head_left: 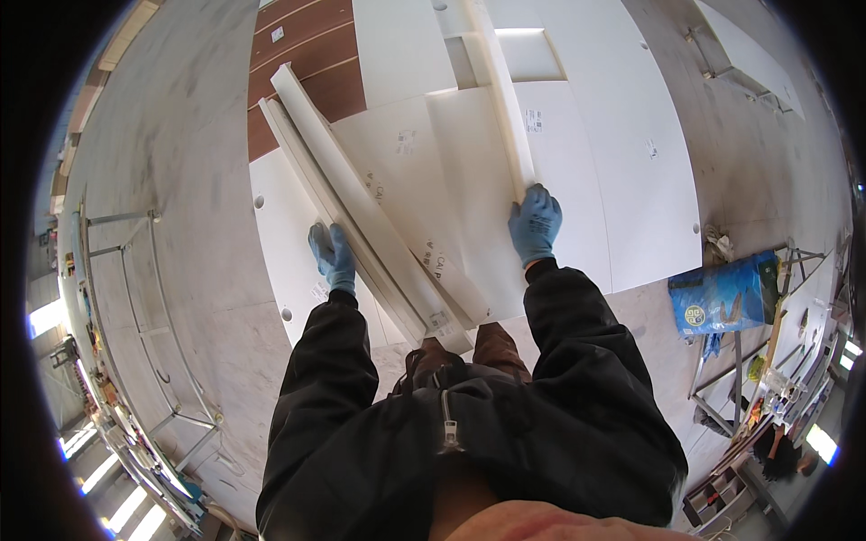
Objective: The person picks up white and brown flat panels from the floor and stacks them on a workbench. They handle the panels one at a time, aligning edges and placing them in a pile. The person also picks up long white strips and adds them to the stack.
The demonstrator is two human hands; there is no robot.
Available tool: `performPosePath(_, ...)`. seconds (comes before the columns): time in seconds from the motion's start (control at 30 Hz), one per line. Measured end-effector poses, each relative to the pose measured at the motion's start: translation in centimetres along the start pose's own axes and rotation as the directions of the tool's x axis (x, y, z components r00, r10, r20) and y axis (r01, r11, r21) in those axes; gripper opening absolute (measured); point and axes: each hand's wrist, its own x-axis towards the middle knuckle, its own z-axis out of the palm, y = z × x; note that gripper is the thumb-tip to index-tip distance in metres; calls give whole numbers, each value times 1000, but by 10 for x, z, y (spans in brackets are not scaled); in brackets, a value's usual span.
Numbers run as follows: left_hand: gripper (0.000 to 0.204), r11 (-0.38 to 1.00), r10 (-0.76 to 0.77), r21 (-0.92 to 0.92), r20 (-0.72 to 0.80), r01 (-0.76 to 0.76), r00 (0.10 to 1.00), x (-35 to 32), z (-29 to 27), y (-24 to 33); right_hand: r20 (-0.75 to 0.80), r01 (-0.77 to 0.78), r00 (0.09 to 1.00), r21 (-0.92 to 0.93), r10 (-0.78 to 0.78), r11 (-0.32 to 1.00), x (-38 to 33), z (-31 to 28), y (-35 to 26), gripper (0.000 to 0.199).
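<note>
My right hand (537, 221), in a blue glove, is closed round the near end of a long white strip (506, 99) that stretches away toward the far edge. My left hand (332, 257), gloved the same way, is at the outer edge of a long white channel-shaped profile (311, 176); its fingers are apart, and the thumb side is against the profile or very close to it. A second white profile (361, 185) lies alongside, slanting the same way, with its near end close to my legs. Beneath them are large white panels (577, 171).
Brown slatted boards (307, 68) lie at the far left of the panels. A metal frame (149, 316) stands on the left floor. On the right are a blue plastic bag (722, 293) and a cluttered workbench (789, 370). Another white-topped stand (753, 59) is at the far right.
</note>
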Motion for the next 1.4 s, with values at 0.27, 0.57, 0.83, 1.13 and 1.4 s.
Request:
performPosePath(0.27,65,996,7,-88,-20,-9,1000,3,7,-16,-76,14,997,-61,-19,998,-21,6,-9,63)
performPosePath(0.57,67,998,63,-21,-28,-63,998,1,8,-17,-111,84,991,113,-72,990,-36,18,-3,61)
performPosePath(0.83,66,997,71,-31,-28,-72,997,2,5,-7,-104,100,991,145,-86,984,-46,20,-14,60)
performPosePath(1.13,66,997,75,0,20,-75,997,6,4,-17,-131,134,985,138,-116,981,-53,21,-18,56)
performPosePath(1.4,80,801,341,553,-103,-232,934,-21,-1,51,-248,153,965,274,-84,949,-74,7,27,52)
